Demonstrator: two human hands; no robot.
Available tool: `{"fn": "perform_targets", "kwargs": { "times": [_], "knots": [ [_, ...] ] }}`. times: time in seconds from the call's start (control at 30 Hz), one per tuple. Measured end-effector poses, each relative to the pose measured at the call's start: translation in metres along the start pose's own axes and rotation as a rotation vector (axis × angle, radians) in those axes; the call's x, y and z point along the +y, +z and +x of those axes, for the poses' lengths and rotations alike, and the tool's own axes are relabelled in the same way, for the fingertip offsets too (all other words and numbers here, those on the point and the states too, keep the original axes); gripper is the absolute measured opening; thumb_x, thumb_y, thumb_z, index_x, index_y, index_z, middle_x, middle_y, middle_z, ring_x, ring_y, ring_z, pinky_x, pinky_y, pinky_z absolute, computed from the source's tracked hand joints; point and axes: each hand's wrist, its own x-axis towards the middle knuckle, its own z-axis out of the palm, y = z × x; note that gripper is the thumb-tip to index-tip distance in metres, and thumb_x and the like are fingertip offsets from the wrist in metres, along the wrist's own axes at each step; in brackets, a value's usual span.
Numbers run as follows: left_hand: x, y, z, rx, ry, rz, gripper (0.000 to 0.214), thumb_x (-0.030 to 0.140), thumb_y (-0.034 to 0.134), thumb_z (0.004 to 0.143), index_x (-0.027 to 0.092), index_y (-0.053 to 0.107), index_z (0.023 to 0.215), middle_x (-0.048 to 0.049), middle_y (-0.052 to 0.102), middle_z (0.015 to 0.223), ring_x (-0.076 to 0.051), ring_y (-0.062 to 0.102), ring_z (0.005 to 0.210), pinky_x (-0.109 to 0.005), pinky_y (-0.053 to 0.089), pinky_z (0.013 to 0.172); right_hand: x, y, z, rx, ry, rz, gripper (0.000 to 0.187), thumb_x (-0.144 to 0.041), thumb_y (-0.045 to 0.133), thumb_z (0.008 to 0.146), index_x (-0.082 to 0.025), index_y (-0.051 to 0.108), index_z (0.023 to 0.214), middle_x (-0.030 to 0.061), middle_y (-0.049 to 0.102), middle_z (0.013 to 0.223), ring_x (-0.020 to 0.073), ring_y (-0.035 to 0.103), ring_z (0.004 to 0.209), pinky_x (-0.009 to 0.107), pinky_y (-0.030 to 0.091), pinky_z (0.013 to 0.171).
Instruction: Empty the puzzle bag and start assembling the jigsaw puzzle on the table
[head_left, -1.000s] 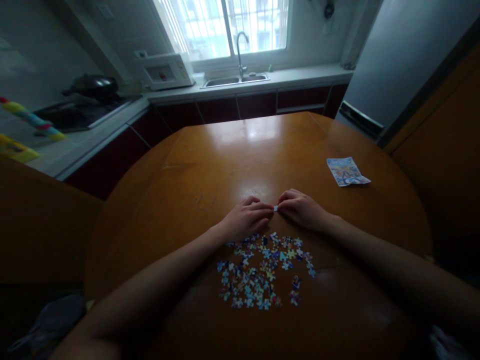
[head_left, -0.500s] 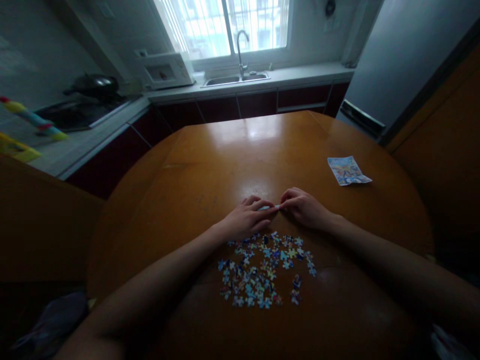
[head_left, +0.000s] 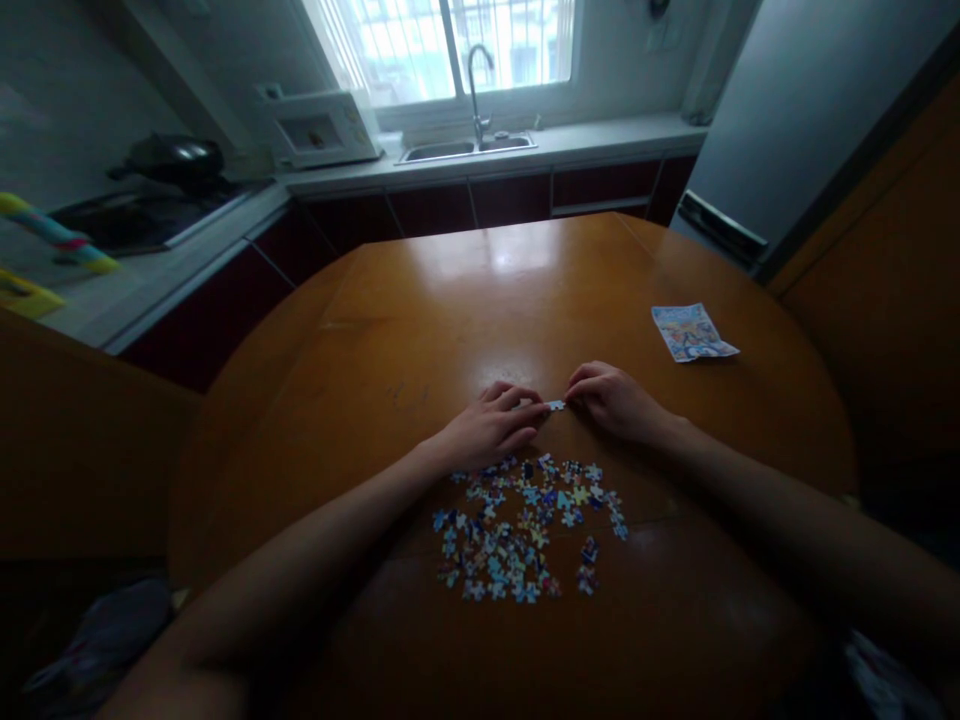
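Note:
Several small pale jigsaw pieces (head_left: 556,406) lie on the wooden table, joined or side by side in a short strip between my hands. My left hand (head_left: 495,425) bends over the strip's left part, its fingertips pressing and holding it, thumb set apart; the fingers hide much of it. At the strip's right end, my right hand (head_left: 611,400) is closed in a pinch with its fingertips at the edge of a piece. Nearer to me spreads a pile of loose jigsaw pieces (head_left: 502,560), many-coloured, partly under my left wrist.
A creased printed picture sheet (head_left: 691,332) lies at the right on the round-ended wooden table (head_left: 420,320). Beyond stand a counter with a sink (head_left: 469,148), a microwave (head_left: 322,130), a stove with a wok (head_left: 176,160), and a fridge (head_left: 810,110) at the right.
My fingertips have drawn slightly apart, so more of the pale pieces shows between them. The whole view has shifted a little; the pile looks the same.

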Motion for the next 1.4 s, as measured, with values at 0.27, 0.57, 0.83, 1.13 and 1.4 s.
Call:
{"fn": "perform_targets", "kwargs": {
  "times": [0.27, 0.57, 0.83, 1.13, 1.4],
  "knots": [
    [0.001, 0.0, -0.001, -0.009, 0.0, 0.01, 0.043, 0.042, 0.044, 0.105, 0.031, 0.05, 0.147, -0.0069, 0.056, 0.139, -0.029, 0.045, 0.125, -0.05, 0.04, 0.112, -0.009, 0.001, -0.002, -0.058, -0.038, -0.059, 0.024, -0.013, 0.06, 0.093, -0.025, 0.081, 0.093, 0.007, 0.071, 0.1, 0.0212, 0.062, 0.095, 0.036, 0.051, 0.084],
    [0.001, -0.001, 0.0, -0.027, -0.007, 0.011, 0.045, 0.042, 0.041, 0.106, 0.034, 0.047, 0.15, -0.0064, 0.055, 0.14, -0.029, 0.044, 0.125, -0.05, 0.039, 0.112, -0.011, 0.003, -0.001, -0.088, -0.041, -0.124, 0.025, -0.013, 0.061, 0.092, -0.027, 0.081, 0.099, 0.0068, 0.071, 0.104, 0.0221, 0.062, 0.098, 0.036, 0.051, 0.084],
    [0.0, -0.001, 0.0, -0.036, -0.016, 0.009, 0.048, 0.043, 0.04, 0.107, 0.038, 0.04, 0.154, -0.0053, 0.053, 0.141, -0.028, 0.042, 0.127, -0.048, 0.036, 0.114, -0.01, 0.004, -0.001, -0.096, -0.04, -0.134, 0.026, -0.013, 0.061, 0.093, -0.028, 0.081, 0.102, 0.0067, 0.071, 0.104, 0.0222, 0.062, 0.099, 0.036, 0.051, 0.085],
    [0.001, -0.001, -0.001, -0.02, -0.018, -0.021, 0.047, 0.043, 0.041, 0.106, 0.038, 0.043, 0.152, -0.0059, 0.054, 0.14, -0.029, 0.042, 0.127, -0.05, 0.037, 0.114, -0.013, 0.001, -0.001, -0.109, -0.019, -0.107, 0.026, -0.015, 0.06, 0.094, -0.03, 0.081, 0.1, 0.0067, 0.071, 0.104, 0.0232, 0.062, 0.099, 0.038, 0.052, 0.085],
    [0.002, -0.004, 0.0, 0.041, -0.029, -0.128, 0.039, 0.037, 0.041, 0.106, 0.034, 0.059, 0.141, -0.0077, 0.058, 0.133, -0.027, 0.047, 0.123, -0.049, 0.041, 0.112, -0.01, 0.0, -0.001, -0.091, 0.004, -0.057, 0.022, -0.018, 0.061, 0.094, -0.028, 0.08, 0.089, 0.0074, 0.071, 0.101, 0.0239, 0.063, 0.096, 0.04, 0.052, 0.086]
  ]
}}
